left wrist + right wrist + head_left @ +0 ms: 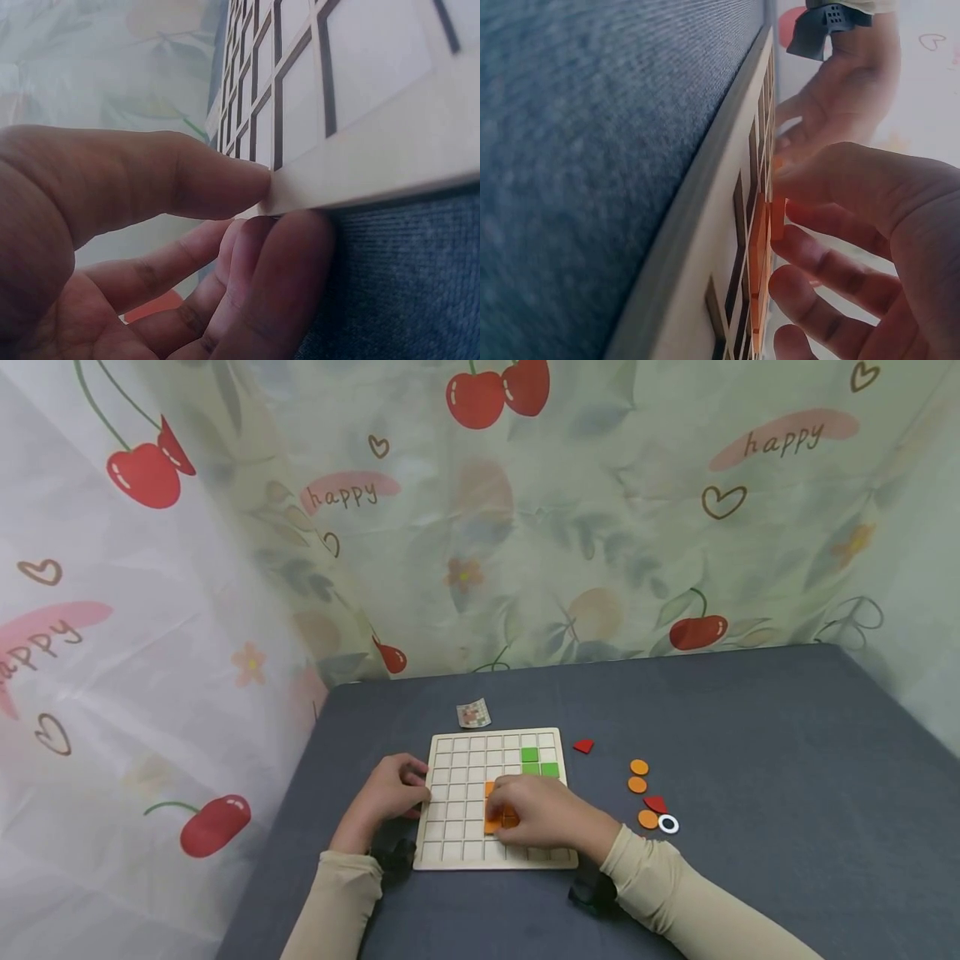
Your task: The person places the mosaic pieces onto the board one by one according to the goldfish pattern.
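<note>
A pale wooden grid board point(457, 827) lies on the dark cloth. My left hand point(390, 793) holds its left edge, with the thumb point(240, 180) on the rim and a fingertip just below it. Over the board's middle right, my right hand point(536, 810) pinches an orange tile point(778, 219) between thumb and fingers, close above the grid. Other orange square tiles point(491, 825) sit in cells beneath that hand, partly hidden by it. Three green square tiles point(529, 754) fill cells toward the upper right.
Right of the board lie three orange discs point(637, 785), two red wedge pieces point(654, 804) and a white ring with a dark centre point(667, 823). Behind the board is a small printed card point(473, 713). Patterned curtains point(525, 527) border the table's back and sides.
</note>
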The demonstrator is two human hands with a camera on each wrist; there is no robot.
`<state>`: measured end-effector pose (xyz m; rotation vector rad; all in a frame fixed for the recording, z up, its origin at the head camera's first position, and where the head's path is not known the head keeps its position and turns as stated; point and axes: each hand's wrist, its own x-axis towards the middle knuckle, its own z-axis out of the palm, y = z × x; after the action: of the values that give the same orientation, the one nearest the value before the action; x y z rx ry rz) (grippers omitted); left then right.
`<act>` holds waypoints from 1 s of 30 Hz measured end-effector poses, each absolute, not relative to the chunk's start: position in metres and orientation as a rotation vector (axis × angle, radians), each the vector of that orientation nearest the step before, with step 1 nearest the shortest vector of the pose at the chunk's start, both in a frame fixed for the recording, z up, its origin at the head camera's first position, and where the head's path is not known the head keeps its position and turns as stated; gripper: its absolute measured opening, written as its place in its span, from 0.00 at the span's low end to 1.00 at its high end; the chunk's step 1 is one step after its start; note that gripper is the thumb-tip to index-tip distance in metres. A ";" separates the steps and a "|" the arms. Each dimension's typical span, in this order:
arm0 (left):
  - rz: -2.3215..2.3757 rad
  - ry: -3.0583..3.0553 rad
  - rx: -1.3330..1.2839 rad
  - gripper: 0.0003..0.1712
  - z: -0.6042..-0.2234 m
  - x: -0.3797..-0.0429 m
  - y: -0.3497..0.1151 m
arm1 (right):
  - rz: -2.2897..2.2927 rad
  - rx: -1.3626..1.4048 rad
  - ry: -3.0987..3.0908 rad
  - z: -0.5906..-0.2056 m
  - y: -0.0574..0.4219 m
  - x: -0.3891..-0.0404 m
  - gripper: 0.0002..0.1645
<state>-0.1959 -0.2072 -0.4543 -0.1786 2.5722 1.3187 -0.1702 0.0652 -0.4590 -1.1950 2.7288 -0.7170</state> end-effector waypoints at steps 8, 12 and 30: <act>1.325 2.568 -0.162 0.23 -0.456 -0.195 -0.208 | -0.697 -1.207 2.737 -0.461 0.064 -0.170 0.07; 1.337 2.553 -0.156 0.23 -0.456 -0.194 -0.208 | -0.687 -1.220 2.740 -0.461 0.064 -0.169 0.07; 1.344 2.556 -0.156 0.23 -0.457 -0.196 -0.208 | -0.665 -1.210 2.719 -0.457 0.062 -0.166 0.08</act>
<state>-0.1964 -0.2076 -0.4572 -0.1565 2.5555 1.3436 -0.1665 0.0616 -0.4570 -1.2101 2.7193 -0.6650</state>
